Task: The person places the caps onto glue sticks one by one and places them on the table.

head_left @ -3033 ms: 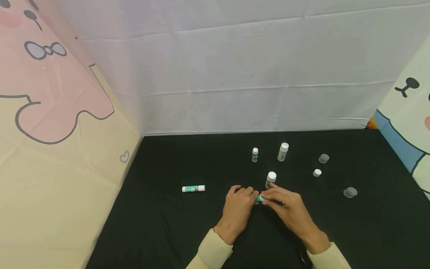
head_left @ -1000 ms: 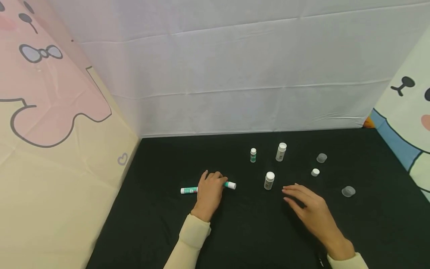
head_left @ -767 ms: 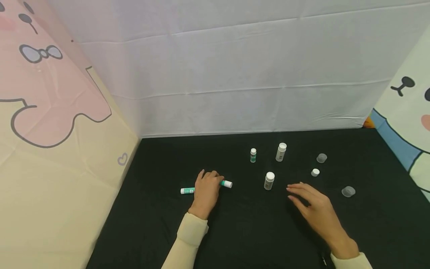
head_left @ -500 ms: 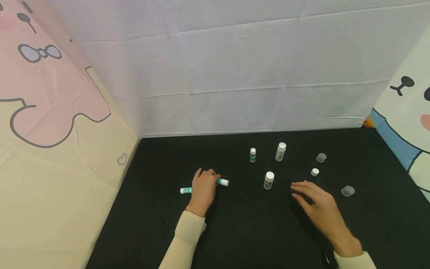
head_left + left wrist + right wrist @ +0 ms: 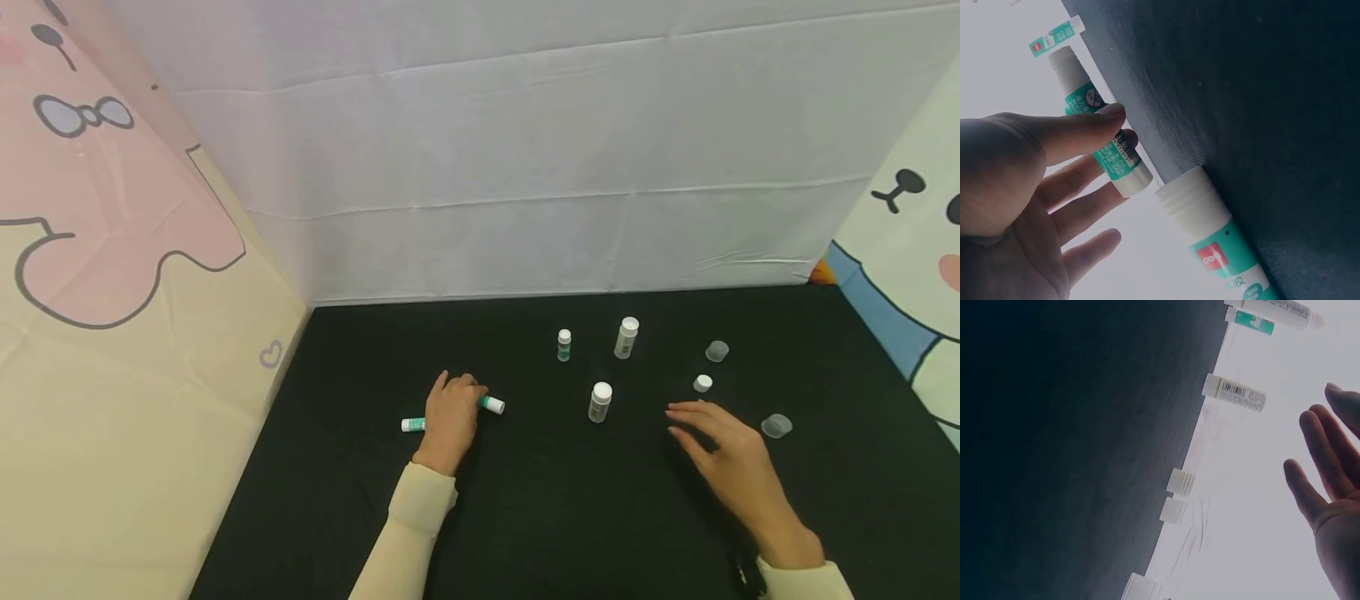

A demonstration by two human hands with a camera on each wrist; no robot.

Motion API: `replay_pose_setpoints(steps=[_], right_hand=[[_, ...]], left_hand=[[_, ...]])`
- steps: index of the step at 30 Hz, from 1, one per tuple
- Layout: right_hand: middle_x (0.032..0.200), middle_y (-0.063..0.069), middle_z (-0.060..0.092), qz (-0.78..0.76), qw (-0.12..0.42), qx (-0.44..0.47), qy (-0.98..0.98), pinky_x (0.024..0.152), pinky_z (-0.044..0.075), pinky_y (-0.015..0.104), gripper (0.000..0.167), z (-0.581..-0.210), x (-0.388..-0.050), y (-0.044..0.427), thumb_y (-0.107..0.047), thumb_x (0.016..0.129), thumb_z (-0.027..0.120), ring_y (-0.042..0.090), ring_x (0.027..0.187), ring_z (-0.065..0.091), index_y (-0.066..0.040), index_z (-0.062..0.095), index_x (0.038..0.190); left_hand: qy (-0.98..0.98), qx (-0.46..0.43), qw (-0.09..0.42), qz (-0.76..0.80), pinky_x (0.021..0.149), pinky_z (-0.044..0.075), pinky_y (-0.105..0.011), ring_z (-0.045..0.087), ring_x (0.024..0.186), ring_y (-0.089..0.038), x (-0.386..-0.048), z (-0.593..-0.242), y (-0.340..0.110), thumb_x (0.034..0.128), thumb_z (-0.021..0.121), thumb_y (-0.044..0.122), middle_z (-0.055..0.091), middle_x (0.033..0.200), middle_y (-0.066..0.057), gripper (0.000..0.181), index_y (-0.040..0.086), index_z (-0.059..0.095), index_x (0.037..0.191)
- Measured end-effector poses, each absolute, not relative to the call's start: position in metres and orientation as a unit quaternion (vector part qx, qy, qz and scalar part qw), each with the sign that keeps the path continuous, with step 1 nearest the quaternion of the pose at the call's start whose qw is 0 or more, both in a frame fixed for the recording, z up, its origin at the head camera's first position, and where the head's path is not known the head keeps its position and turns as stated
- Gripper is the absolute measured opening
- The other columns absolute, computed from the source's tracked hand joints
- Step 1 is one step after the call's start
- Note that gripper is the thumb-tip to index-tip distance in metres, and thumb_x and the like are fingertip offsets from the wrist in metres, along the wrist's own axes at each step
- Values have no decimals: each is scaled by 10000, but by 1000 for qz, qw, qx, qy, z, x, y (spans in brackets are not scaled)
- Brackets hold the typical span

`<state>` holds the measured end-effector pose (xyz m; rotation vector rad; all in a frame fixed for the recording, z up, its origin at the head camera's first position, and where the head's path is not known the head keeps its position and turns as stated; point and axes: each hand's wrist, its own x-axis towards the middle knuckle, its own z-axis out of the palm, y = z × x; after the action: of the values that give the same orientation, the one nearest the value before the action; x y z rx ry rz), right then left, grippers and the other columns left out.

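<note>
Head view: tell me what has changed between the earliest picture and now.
The right hand has let go of the green-and-white glue stick and moved right, holding nothing. The left hand has carried that stick left, toward the other glue stick, and grips it. The other stick, the three upright containers, the small white cap and the two clear cups stayed put.

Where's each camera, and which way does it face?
Head: worn there, facing forward and down over the black table; left hand, right hand and sleeves show.
Left wrist: worn there, facing that hand and its pinched glue stick.
Right wrist: worn there, facing bottles, that hand partly showing.
Head and left wrist both show that stick.
</note>
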<state>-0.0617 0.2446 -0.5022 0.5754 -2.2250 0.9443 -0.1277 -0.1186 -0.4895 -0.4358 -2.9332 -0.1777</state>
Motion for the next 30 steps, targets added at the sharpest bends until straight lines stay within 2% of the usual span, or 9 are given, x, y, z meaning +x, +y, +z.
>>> replay_pose_setpoints(steps=[13, 14, 16, 18, 19, 21, 24, 27, 30], right_hand=[[1071, 147, 761, 339, 294, 193, -873, 1044, 307, 0, 656, -496, -58, 265, -584, 1037, 482, -239, 1214, 447, -2, 785, 1033], [1074, 147, 761, 336, 291, 190, -875, 1041, 308, 0, 622, -495, -57, 267, -558, 1040, 506, -240, 1212, 445, -2, 784, 1037], [1076, 136, 764, 324, 288, 182, -883, 1030, 311, 2, 379, -495, -57, 272, -373, 1031, 677, -221, 1176, 478, -9, 786, 1038], [1067, 116, 771, 306, 287, 169, -892, 989, 346, 28, 169, -494, -57, 277, -140, 918, 837, -162, 1101, 543, -24, 792, 1033], [1062, 105, 773, 296, 285, 161, -897, 970, 351, 35, 218, -494, -56, 279, -26, 831, 885, -121, 1065, 573, -34, 794, 1029], [1052, 98, 774, 279, 279, 145, -907, 931, 370, 67, 426, -494, -57, 285, 127, 649, 918, -7, 998, 627, -45, 797, 1020], [1051, 106, 768, 260, 261, 121, -922, 896, 402, 132, 442, -494, -57, 292, 122, 635, 926, 169, 954, 659, -50, 792, 1020], [1067, 145, 755, 248, 239, 102, -933, 876, 480, 330, 410, -492, -56, 299, 102, 670, 918, 319, 965, 678, -31, 779, 1032], [1091, 207, 733, 249, 217, 85, -940, 831, 477, 548, 383, -490, -56, 305, 102, 707, 898, 434, 993, 678, 7, 760, 1052]], left_hand=[[-984, -150, 88, -44, 1173, 443, -497, 740, 1030, -213, -136, -492, -124, 860, 800, -66, 776, 1012, -21, 268, 134, 855, 1029], [-984, -149, 86, -42, 1176, 440, -496, 739, 1033, -213, -137, -493, -124, 862, 799, -64, 776, 1013, -19, 267, 137, 855, 1029], [-985, -148, 83, -38, 1176, 439, -496, 739, 1036, -215, -139, -494, -124, 860, 801, -63, 775, 1014, -19, 269, 140, 855, 1028], [-985, -147, 79, -34, 1179, 437, -492, 739, 1033, -217, -141, -495, -125, 863, 802, -55, 773, 1011, -19, 263, 145, 856, 1026], [-986, -146, 77, -32, 1179, 437, -489, 740, 1032, -218, -142, -495, -125, 863, 803, -53, 772, 1009, -20, 263, 147, 857, 1024], [-986, -144, 73, -29, 1179, 438, -485, 742, 1025, -223, -143, -495, -125, 861, 809, -50, 770, 1005, -24, 260, 148, 858, 1022], [-987, -142, 69, -27, 1182, 437, -476, 743, 1019, -226, -144, -495, -125, 863, 807, -51, 767, 1000, -25, 260, 151, 859, 1018], [-987, -140, 67, -27, 1182, 437, -474, 744, 1019, -227, -146, -496, -125, 866, 799, -57, 767, 1001, -27, 262, 150, 860, 1014], [-988, -138, 64, -24, 1185, 433, -475, 742, 1030, -231, -147, -497, -124, 875, 788, -61, 766, 1015, -33, 265, 148, 861, 1020]])
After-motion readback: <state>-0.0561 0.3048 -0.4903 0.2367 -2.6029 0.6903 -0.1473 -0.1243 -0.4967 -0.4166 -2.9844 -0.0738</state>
